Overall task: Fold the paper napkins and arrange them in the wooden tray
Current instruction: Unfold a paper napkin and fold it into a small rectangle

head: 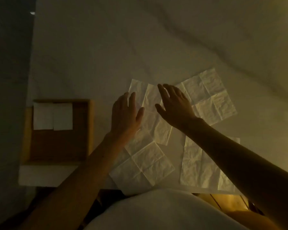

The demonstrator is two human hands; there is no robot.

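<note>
Dim warm light, view down onto a pale cloth-covered surface (156, 47). The shallow square wooden tray with light rim and dark brown floor (91, 127) sits at the left edge, and two small folded white paper squares (53, 116) lie side by side in its far corner, packed tight against the far wall, likely to leave the bare floor free for more rows. Several thin unfolded white paper napkins with crease lines are spread out flat to the right of the tray: one under the hands (155, 117), one further right (209, 97), one near the body (143, 165), one under the right forearm (199, 163); they overlap at the edges, laid open so each can be taken in turn. The left hand (123, 117) is open, fingers together, palm down over the left part of the middle napkin, probably to pin or smooth it. The right hand (175, 103) is also open, fingers spread, holding nothing, reaching across the same napkin's far edge; in this dark view it is hard to tell if either palm actually touches the paper or hangs just above. Judged stage: start of folding the next napkin, two done, at least four left. Thin tissue, will shift or tear if dragged.
</note>
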